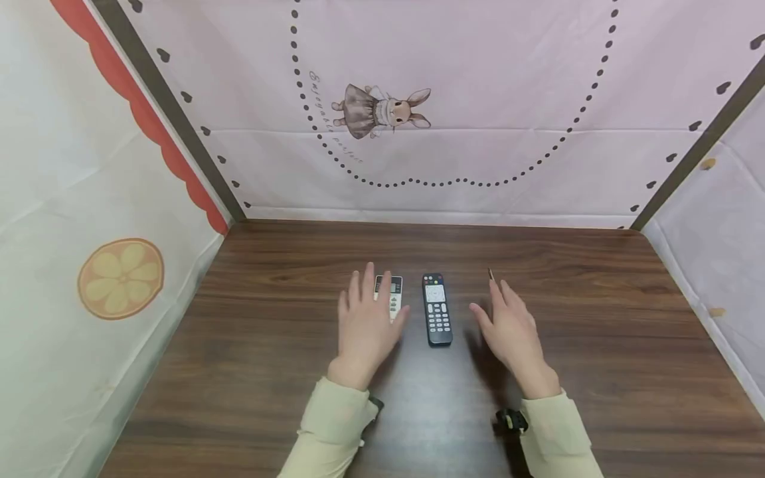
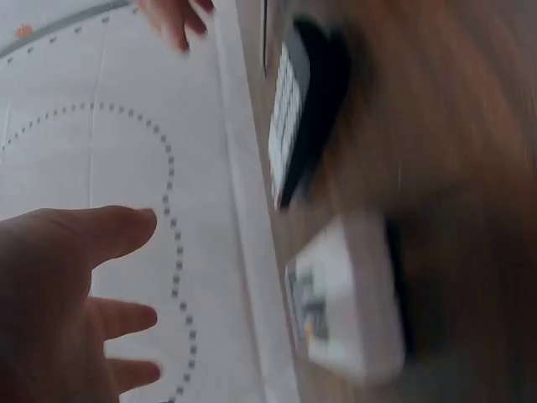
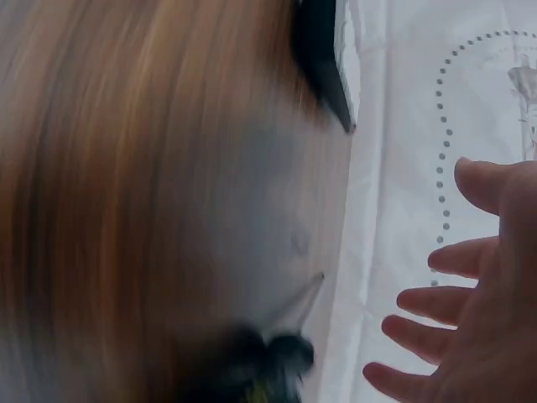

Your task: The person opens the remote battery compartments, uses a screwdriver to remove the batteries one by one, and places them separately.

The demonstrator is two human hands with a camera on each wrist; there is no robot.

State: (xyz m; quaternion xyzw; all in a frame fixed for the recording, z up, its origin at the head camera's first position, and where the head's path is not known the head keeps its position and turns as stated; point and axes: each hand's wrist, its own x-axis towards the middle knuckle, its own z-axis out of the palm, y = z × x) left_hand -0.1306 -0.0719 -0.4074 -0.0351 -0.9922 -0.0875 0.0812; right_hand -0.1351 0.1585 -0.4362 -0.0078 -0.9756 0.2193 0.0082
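Note:
My left hand (image 1: 367, 325) hovers with spread fingers over a white remote control (image 1: 396, 299), covering part of it. In the left wrist view, the white remote (image 2: 357, 302) is apart from the thumb and fingers. A black remote control (image 1: 438, 311) with white buttons lies between the hands, touched by neither. My right hand (image 1: 512, 332) is held above the table with straight, empty fingers. Beyond its fingertips shows the tip of a slim metal tool (image 1: 491, 273), mostly hidden by the hand. The right wrist view shows this tool's dark handles (image 3: 268, 361), blurred.
The brown wood-grain table (image 1: 269, 372) meets a pale printed cloth wall (image 1: 478, 86) at the back. More cloth walls stand at the left (image 1: 72, 372) and right (image 1: 729, 219). Dark bands (image 1: 179, 119) line the corners.

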